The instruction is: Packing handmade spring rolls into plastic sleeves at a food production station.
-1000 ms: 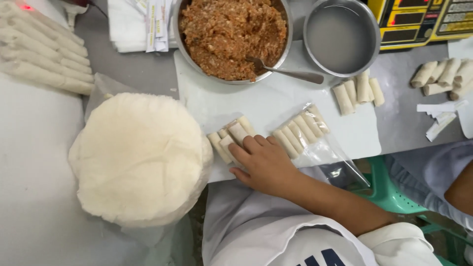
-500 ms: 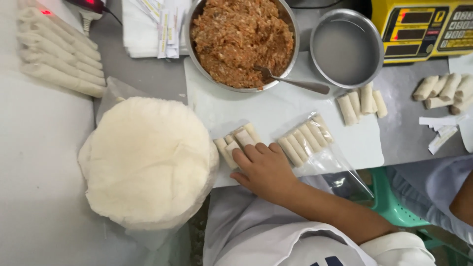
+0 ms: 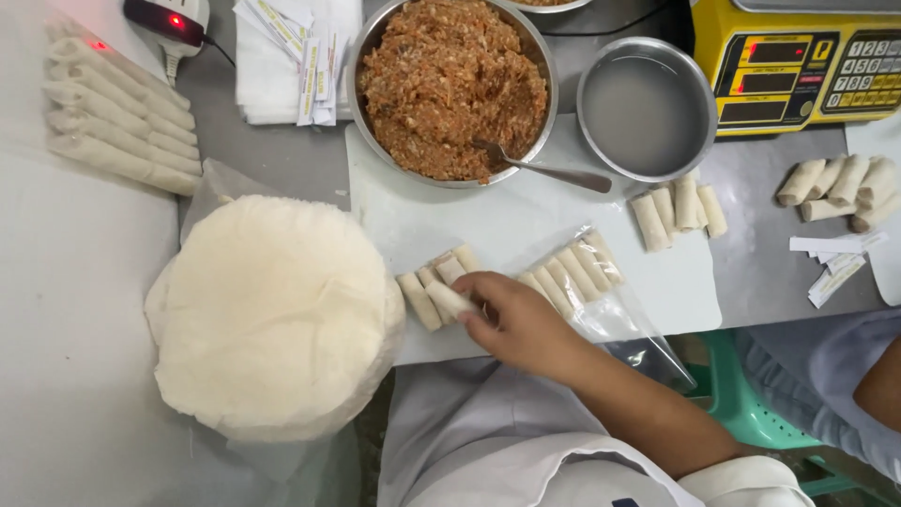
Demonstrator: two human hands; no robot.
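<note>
Since the right hand point(image 3: 521, 324) only pinches one small roll point(image 3: 450, 299) with its fingertips, left hand out of view, it could easily slip onto the worktop point(image 3: 526, 221) or unroll.

The left hand is out of view; the yellow scale point(image 3: 798, 56) is cut off at the top edge.
</note>
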